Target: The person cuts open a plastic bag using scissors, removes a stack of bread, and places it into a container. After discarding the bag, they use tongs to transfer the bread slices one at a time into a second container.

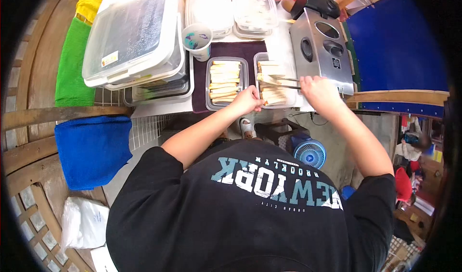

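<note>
My right hand point(318, 91) grips a pair of metal tongs point(288, 83), whose tips reach over the right plastic container point(288, 102). Pale golden rolled pastry sticks point(274, 95) lie stacked in that container, and the tongs' tips are at a roll point(267, 78) near its left side. At the container's near left corner, my left hand point(249, 100) has its fingers closed on the rim. Just left of it stands a second clear plastic container point(208, 87), filled with a row of similar rolls point(224, 82).
Large lidded tubs point(132, 36) are stacked at left, beside a stained white cup point(198, 41). Smaller lidded containers point(208, 10) stand at the back. A steel appliance point(320, 50), likely a deep fryer, borders the right. A blue fan point(309, 154) is below the table.
</note>
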A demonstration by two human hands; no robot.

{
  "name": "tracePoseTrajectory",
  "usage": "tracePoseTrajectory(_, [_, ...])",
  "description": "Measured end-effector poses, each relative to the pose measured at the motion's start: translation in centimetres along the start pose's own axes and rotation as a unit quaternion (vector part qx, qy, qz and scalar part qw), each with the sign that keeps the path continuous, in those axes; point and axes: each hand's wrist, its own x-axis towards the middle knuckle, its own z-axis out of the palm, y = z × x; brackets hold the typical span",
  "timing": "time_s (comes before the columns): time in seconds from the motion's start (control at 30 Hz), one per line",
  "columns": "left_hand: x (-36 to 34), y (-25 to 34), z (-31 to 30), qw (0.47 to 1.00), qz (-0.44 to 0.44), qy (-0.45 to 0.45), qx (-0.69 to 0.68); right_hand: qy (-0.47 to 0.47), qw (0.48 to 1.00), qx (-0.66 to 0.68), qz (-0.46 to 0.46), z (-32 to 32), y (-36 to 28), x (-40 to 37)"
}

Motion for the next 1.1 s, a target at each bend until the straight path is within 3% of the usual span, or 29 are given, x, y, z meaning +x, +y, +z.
tracePoseTrajectory(0.07, [0.3,-0.3,-0.2,1.000,-0.002,0.000,-0.014,-0.024,0.999,-0.025,0.013,-2.1,0.7,-0.1])
tracePoseTrajectory(0.2, [0.2,-0.1,-0.1,1.000,-0.003,0.003,-0.014,-0.030,0.993,-0.107,-0.046,-2.0,-0.3,-0.4])
tracePoseTrajectory(0.43, [0.6,-0.2,-0.5,1.000,-0.011,-0.007,0.014,0.022,0.994,-0.104,0.006,-5.8,1.9,0.5])
tracePoseTrajectory(0.67, [0.5,0.5,-0.4,0.999,-0.013,-0.006,0.031,0.038,0.995,-0.075,-0.052,-0.5,4.0,4.4])
tracePoseTrajectory(0.83, [0.6,0.0,-0.7,0.999,-0.004,-0.018,0.028,0.020,0.998,-0.056,0.011,-0.9,6.0,4.8])
tracePoseTrajectory(1.1, [0.3,0.9,-0.5,0.999,-0.014,-0.014,0.028,0.051,0.997,-0.062,-0.015,-0.4,5.5,5.9])
